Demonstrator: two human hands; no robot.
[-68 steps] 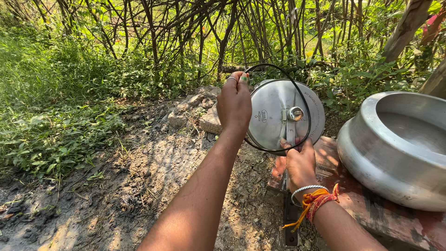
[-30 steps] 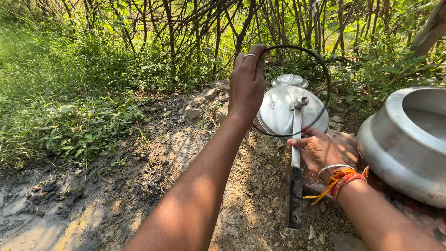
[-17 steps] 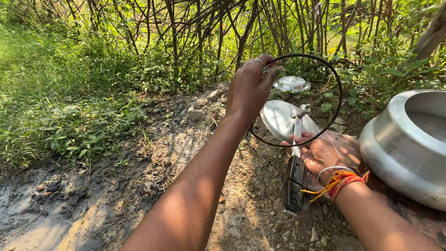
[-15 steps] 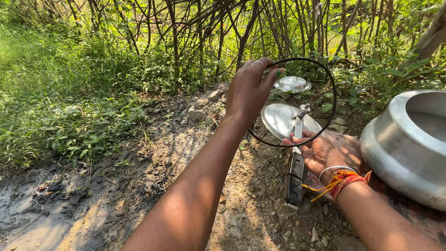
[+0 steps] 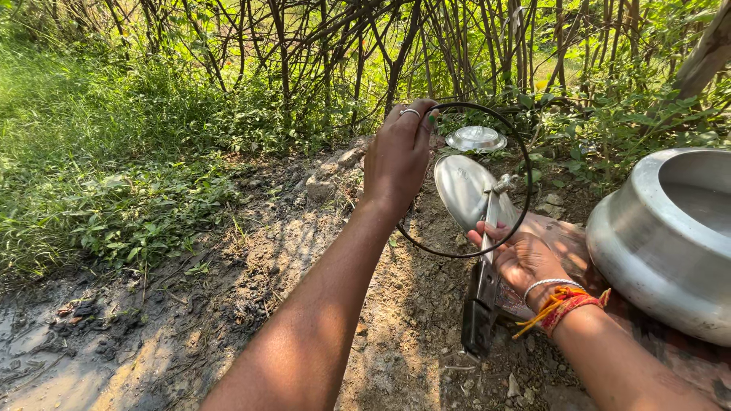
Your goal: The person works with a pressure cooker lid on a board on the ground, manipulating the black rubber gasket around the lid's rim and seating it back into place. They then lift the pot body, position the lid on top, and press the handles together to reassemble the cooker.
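My left hand (image 5: 397, 156) is raised and pinches the top of a black rubber gasket ring (image 5: 524, 199), which hangs as a loop in front of a pressure cooker lid. My right hand (image 5: 520, 255) grips the lid's black handle (image 5: 480, 304) and holds the shiny metal lid (image 5: 462, 190) tilted on edge, its small valve at the top. The ring is off the lid and loops around it and my right fingers. A metal bangle and orange-red threads sit on my right wrist.
A large aluminium cooker pot (image 5: 670, 236) stands at the right on a reddish slab. A small round metal lid (image 5: 476, 138) lies on the ground behind. Bare muddy soil lies below, grass at the left, tangled branches and shrubs at the back.
The lid has turned from facing me to tilted edge-on. My left hand has lifted the gasket ring clear of the lid's rim. A small metal lid behind has come into sight.
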